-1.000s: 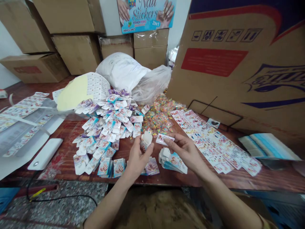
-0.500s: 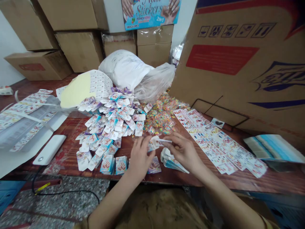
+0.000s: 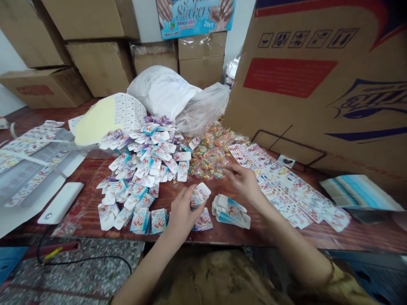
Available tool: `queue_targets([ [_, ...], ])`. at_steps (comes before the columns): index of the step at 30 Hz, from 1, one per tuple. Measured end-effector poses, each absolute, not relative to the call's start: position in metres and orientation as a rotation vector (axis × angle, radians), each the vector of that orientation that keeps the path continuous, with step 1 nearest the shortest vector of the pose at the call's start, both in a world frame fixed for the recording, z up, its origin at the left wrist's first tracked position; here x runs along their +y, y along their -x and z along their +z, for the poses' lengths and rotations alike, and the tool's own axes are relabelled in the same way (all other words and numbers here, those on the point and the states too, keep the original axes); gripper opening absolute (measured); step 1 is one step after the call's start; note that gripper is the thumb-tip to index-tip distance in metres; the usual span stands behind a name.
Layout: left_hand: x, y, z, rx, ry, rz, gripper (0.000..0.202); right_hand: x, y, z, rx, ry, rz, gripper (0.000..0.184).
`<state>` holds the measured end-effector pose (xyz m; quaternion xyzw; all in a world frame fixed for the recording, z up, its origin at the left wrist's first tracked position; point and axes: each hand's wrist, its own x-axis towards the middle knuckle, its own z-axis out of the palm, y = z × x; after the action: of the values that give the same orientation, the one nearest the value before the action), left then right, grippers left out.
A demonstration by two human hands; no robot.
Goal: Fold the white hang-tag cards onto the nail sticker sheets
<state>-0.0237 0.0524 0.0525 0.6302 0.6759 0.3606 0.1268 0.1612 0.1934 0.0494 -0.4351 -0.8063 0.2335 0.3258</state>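
My left hand (image 3: 182, 214) is closed on a small printed packet (image 3: 200, 194), thumb in front and fingers behind, its flap end up. Just to the right, my right hand (image 3: 243, 180) has its fingers pinched together at the near edge of a pile of clear sachets with coloured candy (image 3: 208, 154). What lies between those fingertips is too small to make out. Below my right hand is a loose stack of blue-and-white packets (image 3: 230, 212). A purple packet (image 3: 203, 221) lies partly behind my left hand, and more stacked packets (image 3: 159, 221) stand to its left.
A large heap of packets (image 3: 149, 161) covers the middle left. Sticker sheets (image 3: 282, 186) lie at the right, before a big carton (image 3: 302, 84). White plastic bags (image 3: 165, 91) stand behind the heap. A white power bank (image 3: 60, 203) with a cable sits at the left edge.
My right hand has moved away from the packet, up to the candy sachets; the white strip it held at the packet no longer shows. My left hand still holds the packet, now tilted.
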Motion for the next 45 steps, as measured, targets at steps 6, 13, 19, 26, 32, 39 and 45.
queue_targets([
  [6, 0.053, 0.031, 0.053, 1.946, -1.804, 1.138, 0.042, 0.242, -0.148, 0.005, -2.496, 1.112, 0.482, 0.025],
  [13, 0.052, 0.033, 0.051, 1.953, -1.776, 1.100, 0.040, 0.238, -0.150, 0.000, -2.541, 1.020, 0.427, 0.017],
  [19, 0.055, 0.030, 0.052, 1.960, -1.783, 1.095, 0.041, 0.226, -0.161, 0.020, -2.213, 1.023, 0.533, 0.021],
  [26, 0.056, 0.020, 0.052, 2.015, -1.786, 1.080, 0.043, 0.148, -0.144, 0.086, -1.803, 0.765, 1.351, 0.018],
  [32, 0.049, 0.015, 0.048, 1.980, -1.946, 1.135, 0.046, 0.131, -0.133, 0.078, -1.917, 0.811, 1.111, 0.018],
  [39, 0.046, 0.014, 0.049, 1.962, -1.863, 1.208, 0.035, 0.132, -0.134, 0.082, -2.043, 0.727, 1.026, 0.017],
  [45, 0.048, 0.017, 0.064, 1.703, -1.347, 1.341, 0.049, 0.134, -0.143, 0.091, -2.263, 0.494, 0.991, 0.025],
])
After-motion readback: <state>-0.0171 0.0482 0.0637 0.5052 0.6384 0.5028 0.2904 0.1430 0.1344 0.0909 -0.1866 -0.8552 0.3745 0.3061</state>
